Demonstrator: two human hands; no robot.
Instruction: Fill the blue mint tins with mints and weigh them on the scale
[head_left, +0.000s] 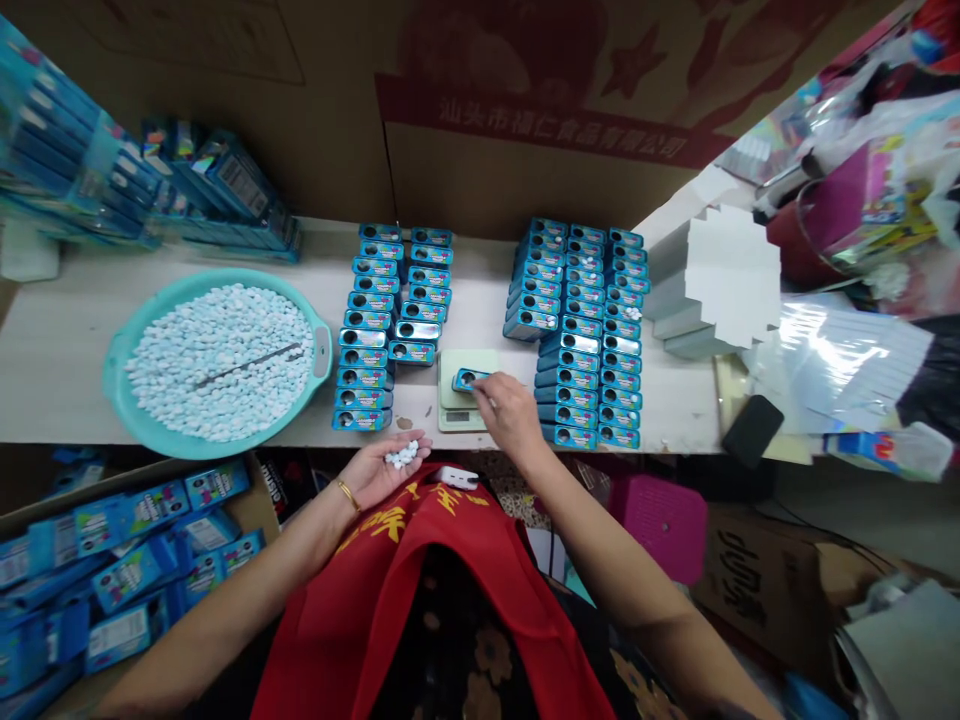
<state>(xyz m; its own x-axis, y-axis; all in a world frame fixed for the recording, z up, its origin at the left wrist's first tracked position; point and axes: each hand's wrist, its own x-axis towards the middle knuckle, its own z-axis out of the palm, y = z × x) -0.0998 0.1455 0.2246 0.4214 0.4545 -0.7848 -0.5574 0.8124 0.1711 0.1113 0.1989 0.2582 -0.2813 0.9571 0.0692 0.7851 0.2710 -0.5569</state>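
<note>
Cupped palm up in front of the table edge, my left hand (pixel 375 470) holds a small pile of white candies (pixel 403 455). My right hand (pixel 510 412) is over a small kitchen scale (pixel 457 420), thumb and fingers pinched at the round hole of a blue candy tin (pixel 466 379). What the pinch holds, if anything, is too small to make out. The tin rests on the scale's plate. To the left, a turquoise basin (pixel 324 350) is full of white candies with a dark thin stick lying on them.
Rows of blue tins (pixel 364 358) stand left of the scale, and more tin rows (pixel 577 360) stand right of it. White card pieces (pixel 731 280) are stacked farther right, near a black phone (pixel 753 428). A large cardboard box (pixel 480 190) walls the back. Below left, a carton holds blue packs (pixel 127 570).
</note>
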